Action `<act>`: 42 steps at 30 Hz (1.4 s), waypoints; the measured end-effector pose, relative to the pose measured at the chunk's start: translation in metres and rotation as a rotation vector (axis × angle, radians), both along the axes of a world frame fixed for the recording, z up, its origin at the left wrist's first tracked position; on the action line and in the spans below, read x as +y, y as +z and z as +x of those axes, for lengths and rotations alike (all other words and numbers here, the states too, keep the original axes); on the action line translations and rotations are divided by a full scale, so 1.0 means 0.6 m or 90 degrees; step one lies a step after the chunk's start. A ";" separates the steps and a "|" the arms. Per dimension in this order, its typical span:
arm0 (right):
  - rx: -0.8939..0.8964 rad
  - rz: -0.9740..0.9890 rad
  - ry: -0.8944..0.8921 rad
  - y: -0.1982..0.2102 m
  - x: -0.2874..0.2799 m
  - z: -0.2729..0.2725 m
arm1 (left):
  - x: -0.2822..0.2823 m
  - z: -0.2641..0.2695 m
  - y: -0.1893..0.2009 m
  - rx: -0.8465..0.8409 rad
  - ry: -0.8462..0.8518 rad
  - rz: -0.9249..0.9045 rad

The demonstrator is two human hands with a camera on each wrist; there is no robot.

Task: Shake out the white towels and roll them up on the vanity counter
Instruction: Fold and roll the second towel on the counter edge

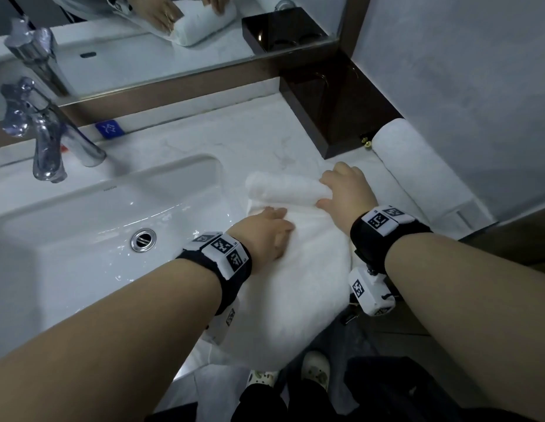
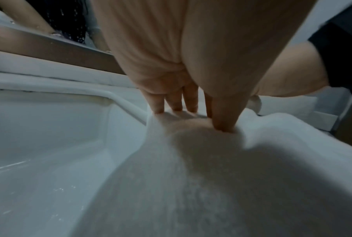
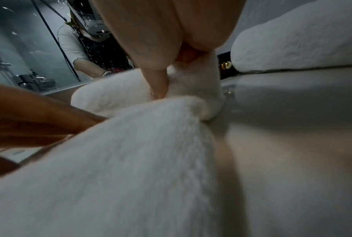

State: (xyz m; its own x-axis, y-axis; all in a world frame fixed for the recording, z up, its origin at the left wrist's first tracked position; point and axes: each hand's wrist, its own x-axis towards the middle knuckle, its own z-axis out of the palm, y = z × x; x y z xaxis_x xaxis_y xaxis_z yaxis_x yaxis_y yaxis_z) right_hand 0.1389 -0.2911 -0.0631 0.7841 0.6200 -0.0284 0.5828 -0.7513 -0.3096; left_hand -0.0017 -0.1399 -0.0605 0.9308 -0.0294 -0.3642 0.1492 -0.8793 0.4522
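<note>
Bathroom vanity counter [image 1: 204,138], pale marble, mirror [image 1: 143,56] behind it. Sink [image 1: 82,226] is the landmark: wet basin holding only the drain [image 1: 143,240], faucet [image 1: 45,138] at its back rim. Just right of the sink lies the white towel [image 1: 295,269], far end rolled, near end hanging over the counter edge. Left hand [image 1: 266,231] presses flat on the unrolled part, fingers straight. Right hand [image 1: 345,191] curls around the roll's right end, gripping it. Farther right of the sink, a finished rolled towel [image 1: 417,169] lies along the wall beside a dark wooden box [image 1: 335,117]; contents not visible. Right wrist view alone shows the thumb [image 3: 159,83] dug into the roll's fold. Left wrist view alone shows fingertips [image 2: 223,125] sinking into the terry beside the sink's rim.
</note>
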 end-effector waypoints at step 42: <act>0.203 -0.144 -0.044 0.071 0.007 -0.030 | 0.030 -0.035 0.007 -0.124 0.155 0.025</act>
State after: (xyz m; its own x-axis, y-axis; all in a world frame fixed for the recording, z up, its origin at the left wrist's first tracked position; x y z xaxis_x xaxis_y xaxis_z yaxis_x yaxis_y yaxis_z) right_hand 0.1210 -0.2867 -0.0207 0.7537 0.5162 -0.4068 0.4297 -0.8554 -0.2894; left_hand -0.0228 -0.1217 -0.0561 0.9610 0.2135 -0.1755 0.2717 -0.8460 0.4587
